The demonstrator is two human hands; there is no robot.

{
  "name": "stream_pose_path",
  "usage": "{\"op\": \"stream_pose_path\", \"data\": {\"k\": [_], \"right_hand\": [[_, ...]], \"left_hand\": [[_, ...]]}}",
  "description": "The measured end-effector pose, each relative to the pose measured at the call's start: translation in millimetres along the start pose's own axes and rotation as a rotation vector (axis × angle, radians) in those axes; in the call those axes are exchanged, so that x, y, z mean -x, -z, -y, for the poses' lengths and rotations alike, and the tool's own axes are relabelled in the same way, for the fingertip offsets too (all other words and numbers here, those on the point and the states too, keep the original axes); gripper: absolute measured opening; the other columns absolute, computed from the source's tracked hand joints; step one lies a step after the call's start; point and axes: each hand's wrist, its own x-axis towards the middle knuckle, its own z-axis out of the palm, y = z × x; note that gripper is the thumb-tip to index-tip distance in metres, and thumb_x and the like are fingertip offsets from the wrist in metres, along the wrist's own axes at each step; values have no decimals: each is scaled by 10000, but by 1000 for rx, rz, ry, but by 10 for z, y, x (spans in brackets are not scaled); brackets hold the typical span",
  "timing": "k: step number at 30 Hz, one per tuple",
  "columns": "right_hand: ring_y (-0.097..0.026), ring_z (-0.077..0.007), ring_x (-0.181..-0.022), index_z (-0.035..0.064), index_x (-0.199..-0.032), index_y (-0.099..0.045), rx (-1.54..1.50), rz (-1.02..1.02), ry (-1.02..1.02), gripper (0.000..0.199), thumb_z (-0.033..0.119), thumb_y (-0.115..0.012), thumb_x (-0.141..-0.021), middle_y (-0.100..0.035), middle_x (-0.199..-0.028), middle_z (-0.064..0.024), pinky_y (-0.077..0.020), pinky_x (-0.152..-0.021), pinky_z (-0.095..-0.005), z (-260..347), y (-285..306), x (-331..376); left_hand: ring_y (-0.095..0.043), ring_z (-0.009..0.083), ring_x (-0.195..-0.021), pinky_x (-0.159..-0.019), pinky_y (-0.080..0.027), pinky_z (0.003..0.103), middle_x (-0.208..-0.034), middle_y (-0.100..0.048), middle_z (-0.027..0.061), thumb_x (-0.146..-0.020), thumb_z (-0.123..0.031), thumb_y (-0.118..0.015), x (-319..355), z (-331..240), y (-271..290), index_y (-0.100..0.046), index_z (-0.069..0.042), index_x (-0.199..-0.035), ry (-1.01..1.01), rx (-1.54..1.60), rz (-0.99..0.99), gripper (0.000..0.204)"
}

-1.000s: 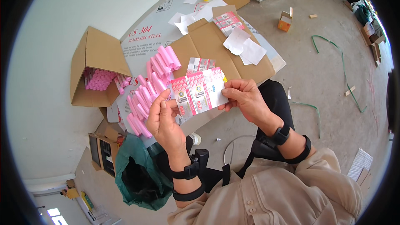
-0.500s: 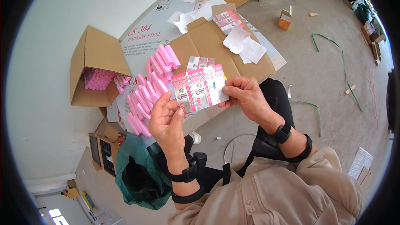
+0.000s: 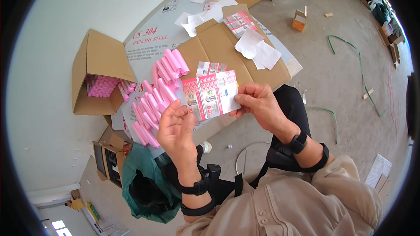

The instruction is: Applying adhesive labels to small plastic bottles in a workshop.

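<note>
A pink and white printed sheet is stretched between my hands above the table. My right hand pinches its right edge between thumb and fingers. At the sheet's lower left corner is my left hand, fingers curled, with the thumb against the edge. Behind the sheet, another printed sheet lies partly covered on flattened cardboard. Several pink rolls are heaped on the table just left of my hands.
An open carton holding many pink rolls stands at left. Further printed sheets and white paper scraps lie on the cardboard. A green bag hangs near my left forearm. Green straps and an orange box are on the floor.
The sheet has shifted slightly right and down and flattened out a little. My left thumb has moved slightly at its corner; my right hand keeps its pinch.
</note>
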Motion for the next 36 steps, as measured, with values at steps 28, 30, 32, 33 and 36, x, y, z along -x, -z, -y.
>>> {"op": "stream_pose_path", "data": {"k": [28, 30, 32, 33, 36], "right_hand": [[-641, -237, -827, 127, -903, -668, 1467, -643, 147, 291, 327, -702, -693, -665, -896, -105, -497, -707, -336, 581, 1805, -4050], [-634, -272, -871, 114, -939, -660, 1441, -628, 147, 327, 318, -707, -688, -660, -942, -129, -493, -741, -363, 621, 1735, -4000], [-628, -307, -916, 102, -976, -652, 1413, -609, 152, 365, 310, -713, -682, -654, -988, -152, -488, -775, -391, 618, 1613, -3955], [-630, -294, -914, 107, -998, -641, 1506, -659, 186, 392, 327, -719, -683, -654, -1004, -131, -486, -774, -393, 594, 1530, -3943], [-630, -274, -915, 117, -1045, -619, 1604, -703, 164, 447, 352, -731, -682, -648, -1047, -95, -487, -757, -387, 603, 1511, -3990]], "left_hand": [[-632, 184, -665, -496, -538, 284, -872, -632, 137, -899, -38, -503, -665, 988, 395, -551, 60, -977, 313, -91, -73, 135], [-633, 185, -669, -503, -539, 285, -871, -632, 138, -896, -35, -505, -669, 1018, 375, -552, 61, -976, 311, -91, -62, 133], [-635, 186, -673, -509, -540, 286, -870, -633, 139, -894, -31, -508, -659, 1022, 356, -553, 63, -974, 304, -94, -54, 132], [-634, 185, -674, -522, -542, 286, -869, -632, 138, -892, -27, -508, -650, 1006, 348, -556, 64, -971, 329, -122, -30, 129], [-632, 182, -676, -541, -545, 286, -868, -631, 137, -889, -18, -509, -604, 967, 293, -559, 66, -965, 353, -146, -8, 124]]}}
